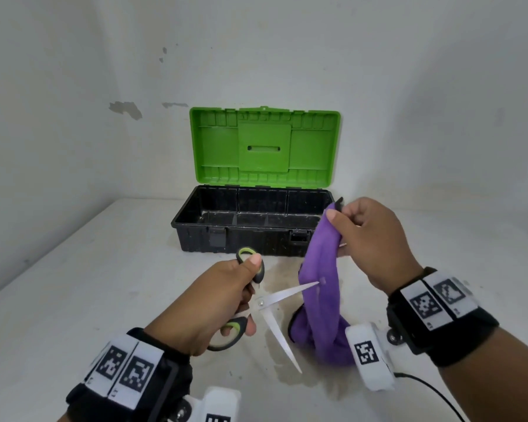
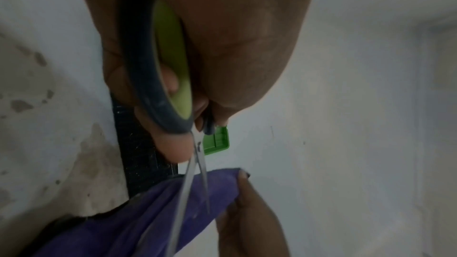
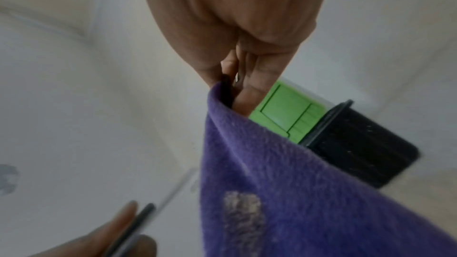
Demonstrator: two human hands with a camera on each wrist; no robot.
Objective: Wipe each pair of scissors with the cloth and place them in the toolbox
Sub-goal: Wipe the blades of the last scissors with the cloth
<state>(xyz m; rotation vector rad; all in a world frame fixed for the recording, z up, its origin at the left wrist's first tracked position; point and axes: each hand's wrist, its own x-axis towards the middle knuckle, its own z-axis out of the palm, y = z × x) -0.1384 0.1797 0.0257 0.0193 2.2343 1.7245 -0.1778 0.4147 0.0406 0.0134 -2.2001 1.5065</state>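
A: What are the fingers doing?

B: The left hand (image 1: 214, 303) has its thumb through the upper loop and its fingers curled through the lower loop of a pair of scissors with grey-and-lime plastic handles and pale steel blades (image 1: 267, 303). The blades are spread wide in a V, above the tabletop.

A: And the other one?

B: The right hand (image 1: 375, 242) pinches the top edge of a fuzzy purple microfibre cloth (image 1: 320, 284) between thumb and fingers. The cloth hangs in a soft fold, and its lower end is bunched on the white table (image 1: 73, 300) near the front edge. The upper blade's tip touches the hanging cloth.

A: The box?

B: A rectangular toolbox with a scuffed black plastic tub and a ribbed bright green lid (image 1: 253, 220) sits towards the table's back edge. The lid stands open against the wall. The tub has internal dividers, and I can see no scissors in it.
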